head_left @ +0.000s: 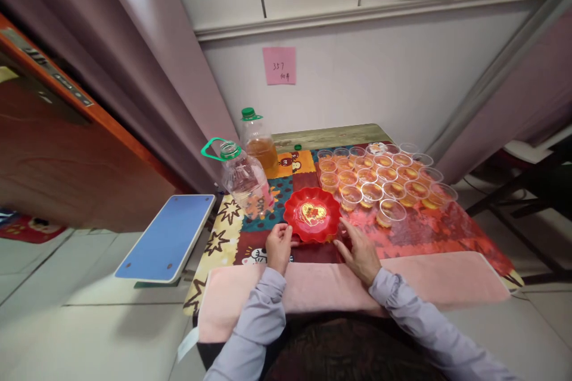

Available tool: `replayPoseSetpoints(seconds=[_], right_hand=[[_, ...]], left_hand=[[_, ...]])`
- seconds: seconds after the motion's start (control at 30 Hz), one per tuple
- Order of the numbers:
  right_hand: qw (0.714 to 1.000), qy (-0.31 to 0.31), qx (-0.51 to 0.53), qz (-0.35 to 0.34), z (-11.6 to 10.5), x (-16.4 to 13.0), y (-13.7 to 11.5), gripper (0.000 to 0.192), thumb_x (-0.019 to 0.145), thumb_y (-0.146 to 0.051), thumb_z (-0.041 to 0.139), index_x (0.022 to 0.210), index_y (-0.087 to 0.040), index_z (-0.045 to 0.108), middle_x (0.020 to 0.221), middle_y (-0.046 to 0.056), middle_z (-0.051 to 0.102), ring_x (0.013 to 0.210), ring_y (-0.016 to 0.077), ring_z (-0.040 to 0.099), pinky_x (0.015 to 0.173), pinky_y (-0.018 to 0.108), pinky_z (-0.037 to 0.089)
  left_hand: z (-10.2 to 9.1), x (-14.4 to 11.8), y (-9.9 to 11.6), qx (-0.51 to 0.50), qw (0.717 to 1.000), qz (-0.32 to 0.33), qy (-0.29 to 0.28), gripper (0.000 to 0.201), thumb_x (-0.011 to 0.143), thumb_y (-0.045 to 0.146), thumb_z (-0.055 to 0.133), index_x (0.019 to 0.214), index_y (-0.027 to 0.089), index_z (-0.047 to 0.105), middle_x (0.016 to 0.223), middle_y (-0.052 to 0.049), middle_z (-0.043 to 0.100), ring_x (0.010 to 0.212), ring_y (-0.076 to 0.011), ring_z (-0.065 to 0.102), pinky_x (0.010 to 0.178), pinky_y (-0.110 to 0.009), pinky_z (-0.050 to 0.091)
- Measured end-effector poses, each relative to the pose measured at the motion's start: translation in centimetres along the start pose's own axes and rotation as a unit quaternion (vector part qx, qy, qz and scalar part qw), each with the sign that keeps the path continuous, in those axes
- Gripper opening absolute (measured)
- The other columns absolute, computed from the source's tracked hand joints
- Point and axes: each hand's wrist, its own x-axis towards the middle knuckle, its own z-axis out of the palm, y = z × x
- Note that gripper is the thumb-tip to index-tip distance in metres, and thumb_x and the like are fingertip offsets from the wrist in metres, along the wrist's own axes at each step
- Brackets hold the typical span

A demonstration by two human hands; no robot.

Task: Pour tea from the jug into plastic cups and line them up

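Note:
A red scalloped plate [295, 217] with a gold heart design in its middle is between my two hands over the table. My left hand [280, 246] pinches its near left rim, thumb on top. At the near right rim, my right hand [361, 252] has its thumb and fingers around the edge. To the right stand several clear plastic cups [392, 212] in rows, with amber liquid in them. Left of the plate is a clear jug [245, 181], uncapped, with a green handle. Behind it stands a green-capped jug [263, 152] partly filled with amber liquid.
A pink towel [330, 286] lies along the table's near edge, under my forearms. A small green cap [298, 147] sits near the back. Left of the table is a blue-topped stool [167, 238]; a pink note [279, 65] is on the wall.

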Motion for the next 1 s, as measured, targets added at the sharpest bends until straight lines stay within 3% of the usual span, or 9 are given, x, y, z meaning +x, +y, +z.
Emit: replayPoseSetpoints(seconds=[0.1,0.27,0.5,0.63,0.83,0.9,1.0], right_hand=[[1.000,0.019,-0.011,-0.010,0.2,-0.2,0.1,0.058,0.101,-0.040,0.055,0.156,-0.023,0.045,0.124,0.017,0.073,0.101,0.0311,0.073,0.089,0.053,0.061],[0.998,0.031,-0.045,-0.025,0.6,-0.4,0.3,0.061,0.102,-0.039,0.054,0.159,-0.022,0.041,0.134,0.018,0.069,0.114,0.0344,0.069,0.096,0.056,0.056],[0.995,-0.026,-0.041,-0.086,0.7,-0.5,0.5,0.062,0.103,-0.033,0.051,0.162,-0.023,0.037,0.141,0.017,0.066,0.128,0.0330,0.063,0.107,0.056,0.052],[0.992,-0.029,-0.037,-0.116,0.6,-0.5,0.3,0.059,0.104,-0.030,0.048,0.161,-0.025,0.038,0.143,0.015,0.065,0.133,0.0323,0.061,0.111,0.058,0.049],[0.994,0.007,-0.020,-0.110,0.4,-0.5,0.1,0.079,0.102,-0.037,0.053,0.169,-0.020,0.014,0.154,0.020,0.055,0.141,0.0346,0.055,0.114,0.059,0.047],[0.995,0.019,-0.046,-0.084,0.6,-0.5,0.3,0.080,0.101,-0.043,0.057,0.167,-0.018,0.020,0.155,0.022,0.054,0.142,0.0372,0.053,0.114,0.063,0.045],[0.993,0.002,-0.096,-0.071,0.9,-0.4,0.3,0.065,0.099,-0.049,0.061,0.154,-0.016,0.048,0.157,0.024,0.051,0.145,0.0414,0.049,0.116,0.069,0.039]], left_hand=[[-0.3,-0.4,-0.2,0.005,0.999,0.034,0.007,0.040,0.097,0.041,0.065,0.129,0.017,0.062,0.126,-0.010,0.067,0.106,-0.0214,0.068,0.089,-0.043,0.061],[-0.2,-0.6,-0.2,-0.002,0.995,0.096,0.031,0.047,0.084,0.057,0.072,0.107,0.018,0.060,0.080,0.002,0.065,0.060,-0.0123,0.066,0.054,-0.026,0.056],[0.5,-0.7,-0.1,0.000,0.992,0.120,0.044,0.055,0.070,0.050,0.081,0.108,0.019,0.056,0.071,0.005,0.064,0.046,-0.0107,0.060,0.040,-0.021,0.047],[0.3,-0.5,-0.2,-0.013,0.992,0.118,0.051,0.053,0.073,0.047,0.078,0.110,0.020,0.053,0.069,0.005,0.065,0.046,-0.0127,0.063,0.042,-0.023,0.049],[-0.5,-0.1,-0.4,-0.042,0.991,0.106,0.067,0.049,0.072,0.040,0.077,0.109,0.020,0.051,0.078,0.000,0.072,0.059,-0.0172,0.072,0.054,-0.029,0.059],[-0.7,0.0,-0.5,-0.051,0.991,0.105,0.070,0.050,0.073,0.039,0.076,0.110,0.020,0.051,0.079,0.000,0.073,0.062,-0.0179,0.073,0.058,-0.031,0.062],[-0.7,0.1,-0.5,-0.057,0.991,0.103,0.068,0.048,0.074,0.038,0.076,0.110,0.020,0.050,0.080,0.000,0.073,0.064,-0.0177,0.074,0.062,-0.033,0.064]])
